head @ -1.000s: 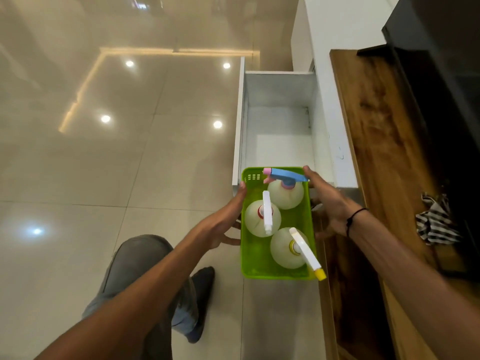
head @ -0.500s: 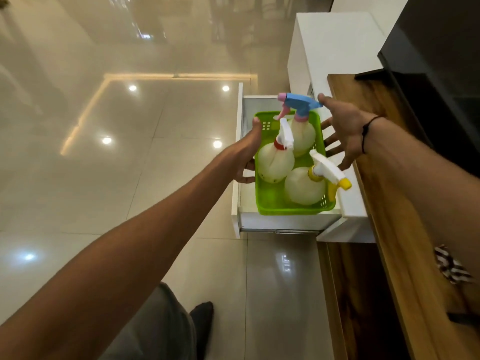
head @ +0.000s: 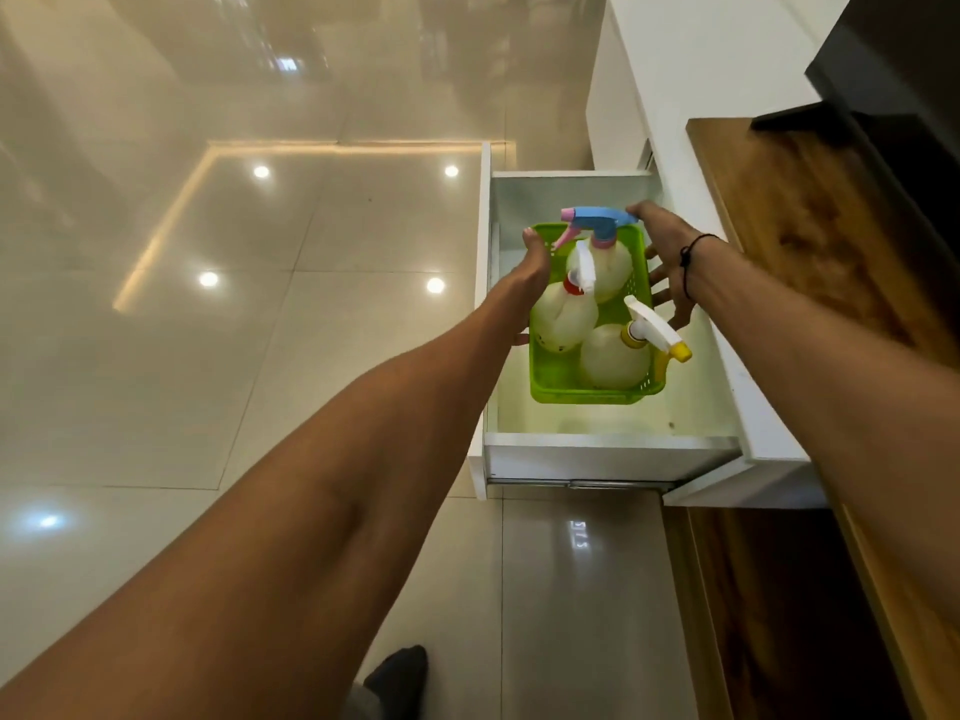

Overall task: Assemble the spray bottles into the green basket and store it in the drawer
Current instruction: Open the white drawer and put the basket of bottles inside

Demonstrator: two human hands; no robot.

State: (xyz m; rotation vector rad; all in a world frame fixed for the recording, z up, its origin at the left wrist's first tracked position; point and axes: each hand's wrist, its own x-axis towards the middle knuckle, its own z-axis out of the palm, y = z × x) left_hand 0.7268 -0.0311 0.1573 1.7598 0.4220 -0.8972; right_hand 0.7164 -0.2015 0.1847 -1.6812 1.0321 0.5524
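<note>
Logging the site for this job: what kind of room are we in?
Probably a home living room or hall: glossy floor tiles mirroring ceiling spotlights, a white drawer pulled from a low cabinet, and a wooden top beside it.

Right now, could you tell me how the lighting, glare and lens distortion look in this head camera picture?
Head view: ceiling lights glare as bright spots on the glossy floor; the wide lens stretches the left forearm; the drawer glows green under the basket; bottles stay sharp, and the dark cabinet lacks detail.
</note>
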